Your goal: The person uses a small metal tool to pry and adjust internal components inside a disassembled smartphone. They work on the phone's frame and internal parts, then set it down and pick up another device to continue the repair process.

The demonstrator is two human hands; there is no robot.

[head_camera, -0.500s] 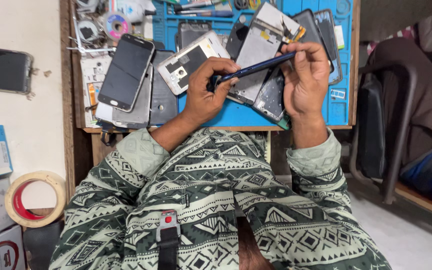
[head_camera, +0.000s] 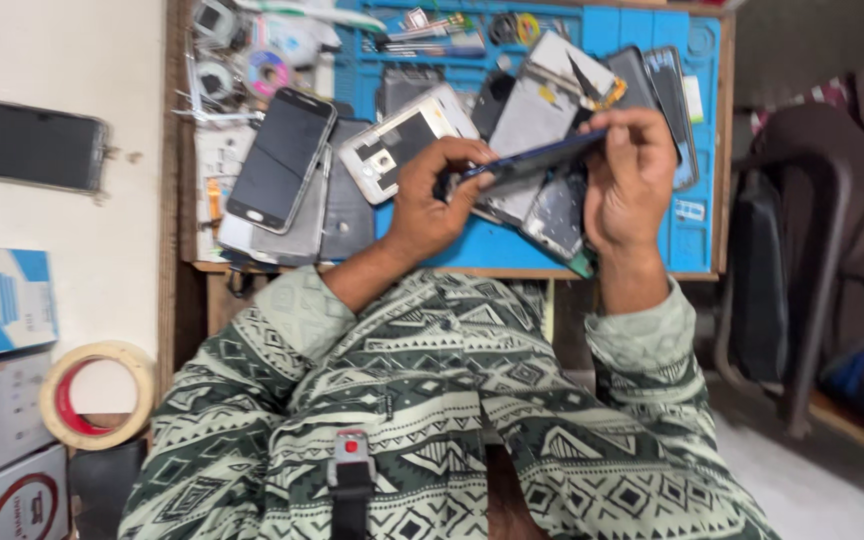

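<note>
While both hands clamp a dark blue phone [head_camera: 532, 158] edge-on above the blue mat [head_camera: 697, 245], left hand [head_camera: 432, 205] grips its 9 o'clock end, right hand [head_camera: 630, 175] its 3 o'clock end.

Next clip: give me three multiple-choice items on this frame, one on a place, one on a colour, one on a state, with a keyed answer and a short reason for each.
1. Where is the roll of tape?
A. On the blue mat
B. Lower left, beside the boxes
C. On the chair

2. What colour is the work mat?
A. Blue
B. Red
C. Grey

3. How is the dark blue phone held?
A. Flat on the mat, untouched
B. In one hand only
C. Edge-on between both hands

Answers:
1 B: the tape roll lies at the lower left next to a blue box.
2 A: the bare mat is bright blue.
3 C: the left hand grips one end and the right hand the other, above the mat.
</note>
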